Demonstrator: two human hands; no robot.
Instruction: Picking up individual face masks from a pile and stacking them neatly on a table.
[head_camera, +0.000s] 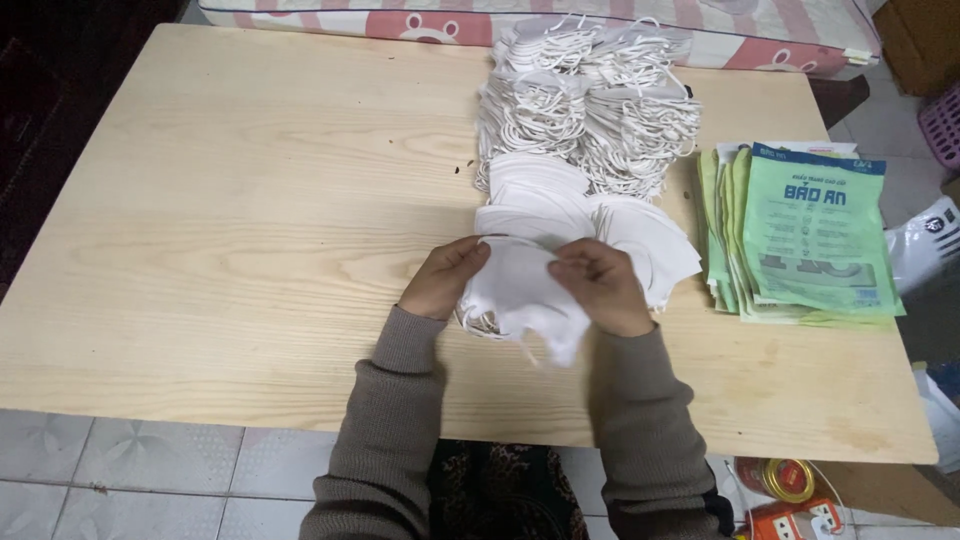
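Grey-brown knitted sleeves (400, 420) lead up to both hands at the near table edge. Left hand (443, 280) and right hand (600, 287) each pinch a small bunch of white face masks (520, 295) held between them, equally close. Its long axis runs left to right; the fanned mask row (590, 215) lies just beyond, on the pale wooden table (250, 220).

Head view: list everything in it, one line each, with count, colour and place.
masks: too many to count, white, stacked at the table's far middle
held masks: small bunch, white, in both hands
pouches: a stack, green, on the table's right
table: one, pale wood
mattress: one, pink and white, behind the table
basket: one, pink, far right
can: one, gold and red, on the floor
left hand: one, gripping held masks
right hand: one, gripping held masks
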